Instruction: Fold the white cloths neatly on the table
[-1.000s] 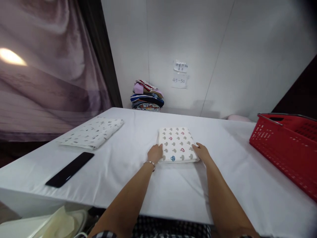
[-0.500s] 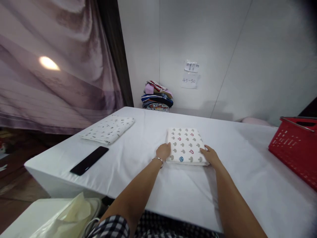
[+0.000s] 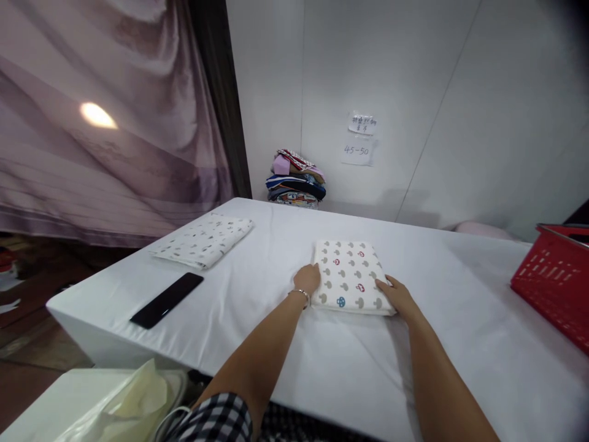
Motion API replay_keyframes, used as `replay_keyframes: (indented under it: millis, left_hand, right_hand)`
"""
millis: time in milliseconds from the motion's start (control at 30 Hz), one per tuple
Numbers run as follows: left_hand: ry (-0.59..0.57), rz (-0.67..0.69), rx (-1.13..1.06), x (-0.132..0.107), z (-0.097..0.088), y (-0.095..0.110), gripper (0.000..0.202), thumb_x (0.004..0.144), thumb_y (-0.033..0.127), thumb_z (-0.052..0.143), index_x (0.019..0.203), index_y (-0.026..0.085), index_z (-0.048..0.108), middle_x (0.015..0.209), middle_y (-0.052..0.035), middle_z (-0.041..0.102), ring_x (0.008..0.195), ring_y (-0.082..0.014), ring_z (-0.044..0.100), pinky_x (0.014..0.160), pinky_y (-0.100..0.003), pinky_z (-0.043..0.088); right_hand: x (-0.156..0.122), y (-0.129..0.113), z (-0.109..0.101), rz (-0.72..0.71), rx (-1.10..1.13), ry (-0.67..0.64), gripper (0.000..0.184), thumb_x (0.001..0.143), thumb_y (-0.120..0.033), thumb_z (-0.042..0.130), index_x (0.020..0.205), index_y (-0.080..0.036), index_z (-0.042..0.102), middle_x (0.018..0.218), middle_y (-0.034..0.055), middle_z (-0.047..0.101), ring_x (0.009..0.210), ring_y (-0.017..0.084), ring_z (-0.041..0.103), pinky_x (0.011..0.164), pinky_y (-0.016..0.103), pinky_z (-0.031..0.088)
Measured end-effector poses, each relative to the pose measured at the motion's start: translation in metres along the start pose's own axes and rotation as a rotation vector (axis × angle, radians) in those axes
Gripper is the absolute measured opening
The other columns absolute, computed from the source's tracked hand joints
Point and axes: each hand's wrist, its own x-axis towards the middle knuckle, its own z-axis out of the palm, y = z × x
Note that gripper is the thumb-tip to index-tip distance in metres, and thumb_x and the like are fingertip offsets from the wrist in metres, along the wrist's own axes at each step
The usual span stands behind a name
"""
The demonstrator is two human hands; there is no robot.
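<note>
A folded white cloth with a mushroom print [image 3: 351, 277] lies flat on the white-covered table [image 3: 294, 362] in front of me. My left hand [image 3: 307, 278], with a bracelet at the wrist, grips the cloth's near left edge, fingers curled onto it. My right hand [image 3: 398, 296] holds the near right corner, fingers tucked at the cloth's edge. Both forearms reach forward over the table.
A second folded printed cloth [image 3: 204, 239] and a black phone [image 3: 166, 299] lie at the table's left. A pile of folded fabrics [image 3: 296, 179] sits at the back against the wall. A red basket [image 3: 556, 282] stands at the right. A cream bag [image 3: 124, 399] lies below left.
The view has swung to the left, so the basket slid toward the right edge. Both hands stay at the sides of the mushroom-print cloth, which has barely moved.
</note>
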Motion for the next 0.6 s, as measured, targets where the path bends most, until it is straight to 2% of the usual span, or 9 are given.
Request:
replay_keyframes:
  millis: [100, 200, 300, 367, 400, 467, 533, 600]
  left_hand:
    - [0.037, -0.004, 0.011, -0.001, -0.001, 0.001, 0.047, 0.091, 0.044, 0.025, 0.105, 0.012, 0.057, 0.114, -0.0185, 0.061, 0.107, -0.0277, 0.056, 0.086, -0.037, 0.041]
    - [0.049, -0.009, 0.006, 0.000, -0.004, 0.002, 0.044, 0.091, 0.044, 0.027, 0.109, 0.013, 0.052, 0.111, -0.0182, 0.062, 0.105, -0.0272, 0.058, 0.084, -0.036, 0.041]
    - [0.015, -0.020, -0.011, -0.003, -0.006, 0.004, 0.042, 0.090, 0.040, 0.028, 0.108, 0.011, 0.052, 0.109, -0.0197, 0.062, 0.103, -0.0286, 0.058, 0.081, -0.037, 0.042]
    - [-0.021, -0.002, -0.029, -0.012, -0.004, 0.003, 0.040, 0.090, 0.039, 0.030, 0.106, 0.010, 0.053, 0.111, -0.0201, 0.061, 0.104, -0.0287, 0.058, 0.081, -0.036, 0.042]
    - [-0.044, 0.021, -0.040, -0.019, -0.002, 0.002, 0.039, 0.089, 0.039, 0.032, 0.104, 0.011, 0.055, 0.111, -0.0193, 0.062, 0.104, -0.0278, 0.058, 0.081, -0.034, 0.042]
    - [-0.102, 0.082, -0.065, -0.034, 0.004, -0.001, 0.037, 0.088, 0.041, 0.035, 0.097, 0.013, 0.058, 0.107, -0.0160, 0.065, 0.100, -0.0252, 0.060, 0.079, -0.031, 0.043]
    - [-0.175, 0.136, -0.091, -0.046, 0.007, -0.005, 0.036, 0.086, 0.043, 0.037, 0.087, 0.015, 0.061, 0.093, -0.0117, 0.069, 0.088, -0.0220, 0.064, 0.074, -0.028, 0.044]
    - [-0.240, 0.160, -0.116, -0.051, 0.007, -0.009, 0.037, 0.084, 0.045, 0.040, 0.075, 0.016, 0.062, 0.075, -0.0079, 0.070, 0.072, -0.0195, 0.065, 0.067, -0.026, 0.045]
  right_hand:
    - [-0.004, -0.001, -0.001, 0.018, 0.073, -0.028, 0.072, 0.074, -0.051, 0.058, 0.133, -0.012, 0.045, 0.124, 0.0165, 0.056, 0.111, 0.028, 0.055, 0.095, 0.038, 0.041]
    - [-0.009, -0.002, 0.001, -0.029, 0.189, -0.101, 0.074, 0.074, -0.050, 0.060, 0.137, -0.016, 0.040, 0.130, 0.0134, 0.052, 0.110, 0.026, 0.056, 0.089, 0.035, 0.047]
    - [-0.010, -0.001, 0.003, -0.071, 0.343, -0.134, 0.074, 0.073, -0.044, 0.062, 0.138, -0.020, 0.037, 0.131, 0.0103, 0.052, 0.104, 0.024, 0.060, 0.080, 0.033, 0.052]
    - [-0.005, 0.003, 0.001, -0.068, 0.451, -0.107, 0.077, 0.070, -0.042, 0.066, 0.137, -0.020, 0.038, 0.128, 0.0105, 0.054, 0.098, 0.023, 0.062, 0.075, 0.031, 0.053]
    - [-0.001, 0.007, 0.000, -0.060, 0.494, -0.064, 0.078, 0.067, -0.042, 0.068, 0.136, -0.020, 0.040, 0.125, 0.0109, 0.056, 0.094, 0.023, 0.063, 0.073, 0.030, 0.054]
    - [0.008, 0.016, -0.003, -0.016, 0.532, 0.101, 0.080, 0.062, -0.043, 0.072, 0.132, -0.016, 0.045, 0.113, 0.0110, 0.062, 0.084, 0.021, 0.065, 0.067, 0.029, 0.053]
    - [0.018, 0.026, -0.005, 0.030, 0.515, 0.294, 0.077, 0.060, -0.043, 0.071, 0.127, -0.012, 0.050, 0.101, 0.0099, 0.066, 0.077, 0.020, 0.064, 0.065, 0.028, 0.052]
    - [0.026, 0.034, -0.005, 0.021, 0.439, 0.393, 0.069, 0.062, -0.044, 0.066, 0.121, -0.010, 0.055, 0.092, 0.0090, 0.067, 0.077, 0.020, 0.063, 0.068, 0.030, 0.051]
